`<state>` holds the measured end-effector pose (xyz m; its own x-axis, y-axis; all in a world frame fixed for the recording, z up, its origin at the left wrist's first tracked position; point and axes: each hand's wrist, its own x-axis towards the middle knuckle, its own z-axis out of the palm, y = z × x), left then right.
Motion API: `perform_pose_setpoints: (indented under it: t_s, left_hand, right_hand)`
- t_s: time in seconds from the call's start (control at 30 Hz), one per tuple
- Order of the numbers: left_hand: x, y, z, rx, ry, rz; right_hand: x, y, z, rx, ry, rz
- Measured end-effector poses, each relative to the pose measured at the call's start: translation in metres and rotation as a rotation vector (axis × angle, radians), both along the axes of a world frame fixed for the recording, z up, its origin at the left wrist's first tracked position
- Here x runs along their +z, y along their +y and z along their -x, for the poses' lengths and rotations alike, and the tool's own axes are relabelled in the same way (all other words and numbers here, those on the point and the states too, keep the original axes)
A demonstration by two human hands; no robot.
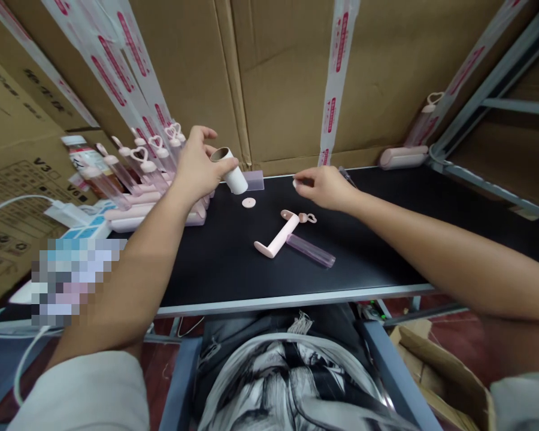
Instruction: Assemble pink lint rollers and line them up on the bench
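Observation:
My left hand (pixel 202 164) grips a white roll with a brown cardboard core (pixel 236 176) between thumb and fingers, tilted just above the table. My right hand (pixel 323 187) is closed in a pinch, with a small white bit (pixel 295 184) at its fingertips, too small to name. Between and below the hands lies a pale pink bracket-shaped frame (pixel 284 236). Beside it are a heart-shaped loop cap (pixel 308 218) and a clear pinkish tube (pixel 312 251). A round pink disc (pixel 248 203) rests under the roll. Behind the roll sits a translucent purple piece (pixel 254 179).
Several pink items with clear handles and heart loops (pixel 150 170) stand at the left, before a bottle (pixel 83 155). A power strip (pixel 101 221) with cables is nearer. Another pink item (pixel 404 157) stands back right. Cardboard (pixel 282 78) walls the back; a metal frame (pixel 489 120) borders the right.

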<state>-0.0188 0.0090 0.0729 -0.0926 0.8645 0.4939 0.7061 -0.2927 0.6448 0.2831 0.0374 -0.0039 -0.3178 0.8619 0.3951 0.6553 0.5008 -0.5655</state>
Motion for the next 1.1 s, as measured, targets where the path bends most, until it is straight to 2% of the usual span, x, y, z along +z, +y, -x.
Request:
perform_pose_setpoints:
  t_s: [0.1, 0.23, 0.47, 0.6, 0.7, 0.83, 0.9, 0.97, 1.03, 1.1]
  left_hand:
    - [-0.005, -0.002, 0.001, 0.097, 0.217, 0.023]
    - [-0.012, -0.002, -0.005, 0.148, 0.411, 0.127]
    - [-0.018, 0.003, -0.008, 0.173, 0.528, 0.205]
    - [-0.022, 0.006, -0.005, 0.176, 0.539, 0.227]
    - [-0.023, 0.007, -0.003, 0.188, 0.567, 0.244]
    - [-0.017, 0.002, -0.004, 0.195, 0.598, 0.246]
    - [-0.012, -0.006, -0.009, 0.196, 0.590, 0.190]
    - [-0.009, -0.020, -0.017, 0.165, 0.550, 0.087]
    - [-0.011, -0.035, -0.028, 0.045, 0.481, 0.036]
    - [-0.020, -0.049, -0.037, -0.162, 0.418, 0.140]
  right_hand:
    - [0.007, 0.012, 0.019, 0.090, -0.327, -0.056]
    - [0.012, 0.025, 0.050, 0.207, -0.496, -0.035]
    - [0.005, 0.030, 0.078, 0.248, -0.631, -0.036]
    - [0.003, 0.033, 0.077, 0.262, -0.612, -0.021]
    - [0.011, 0.031, 0.066, 0.253, -0.544, -0.051]
    - [0.035, 0.002, 0.042, 0.117, -0.415, -0.115]
    - [0.045, -0.024, 0.028, 0.118, -0.471, -0.047]
    - [0.050, -0.053, 0.017, 0.197, -0.617, 0.077]
    - [0.047, -0.078, 0.011, 0.240, -0.796, 0.192]
    - [0.039, -0.095, 0.010, 0.260, -0.882, 0.225]
